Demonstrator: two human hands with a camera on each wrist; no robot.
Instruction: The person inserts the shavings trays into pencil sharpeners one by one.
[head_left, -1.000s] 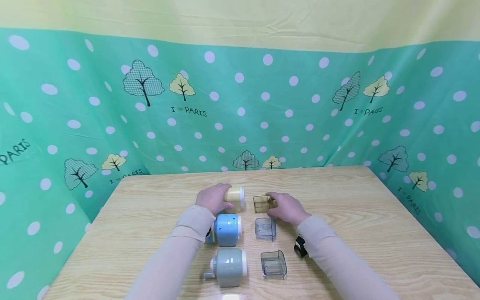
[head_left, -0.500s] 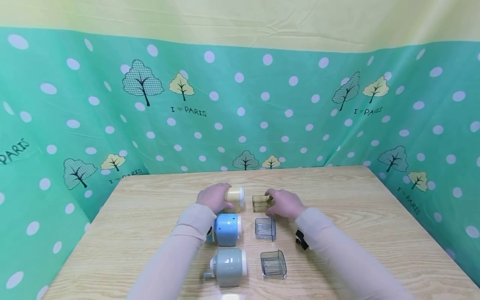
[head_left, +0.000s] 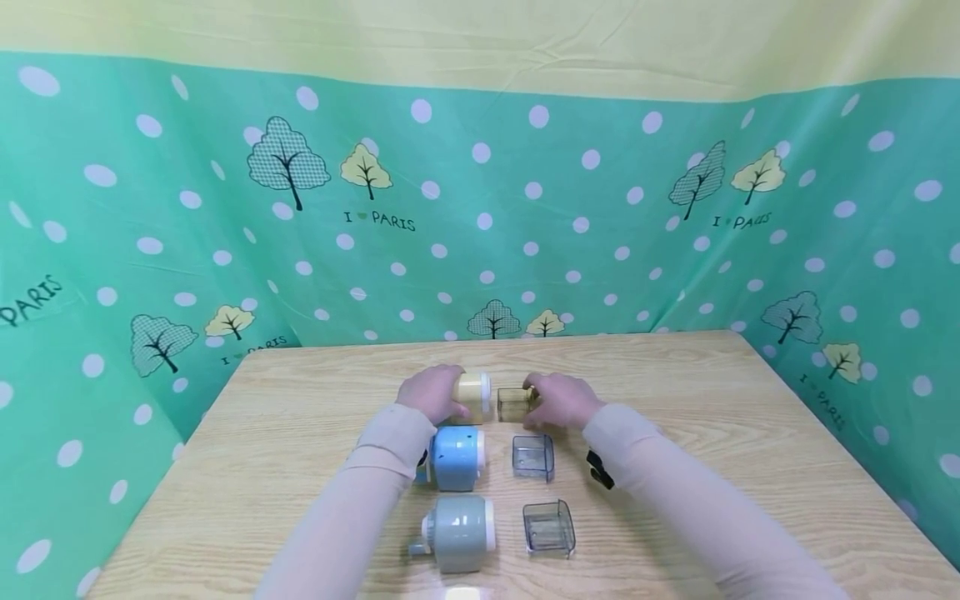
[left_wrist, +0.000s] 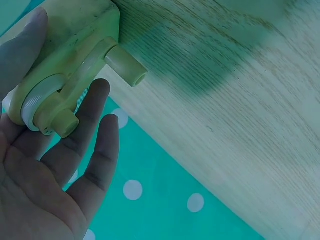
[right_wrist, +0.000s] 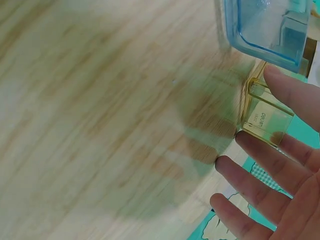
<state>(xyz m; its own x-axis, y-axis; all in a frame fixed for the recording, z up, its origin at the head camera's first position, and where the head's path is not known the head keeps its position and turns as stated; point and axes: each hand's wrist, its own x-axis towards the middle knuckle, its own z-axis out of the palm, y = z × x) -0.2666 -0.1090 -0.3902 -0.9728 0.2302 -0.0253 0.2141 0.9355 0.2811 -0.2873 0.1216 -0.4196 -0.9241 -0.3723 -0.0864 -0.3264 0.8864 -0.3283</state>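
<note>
At the far end of a column of sharpeners, my left hand (head_left: 431, 392) grips a yellow crank pencil sharpener (head_left: 470, 400) lying on the table. In the left wrist view the thumb rests along the body, two fingers stretch out past the crank handle (left_wrist: 126, 65), and other fingertips are hidden. My right hand (head_left: 564, 400) pinches a clear yellow shavings drawer (right_wrist: 267, 117) between thumb and fingers. The drawer stands slightly apart from the white-rimmed end of the yellow sharpener.
A blue sharpener (head_left: 456, 458) and a grey-green sharpener (head_left: 460, 535) lie nearer on the wooden table (head_left: 300, 483). Beside them are a clear bluish drawer (head_left: 532, 457) and a clear grey drawer (head_left: 548, 527). A polka-dot curtain (head_left: 480, 200) surrounds the table's back and sides.
My right hand has moved left with the yellow drawer, narrowing its gap to the yellow sharpener. The left hand and the other sharpeners and drawers have stayed put.
</note>
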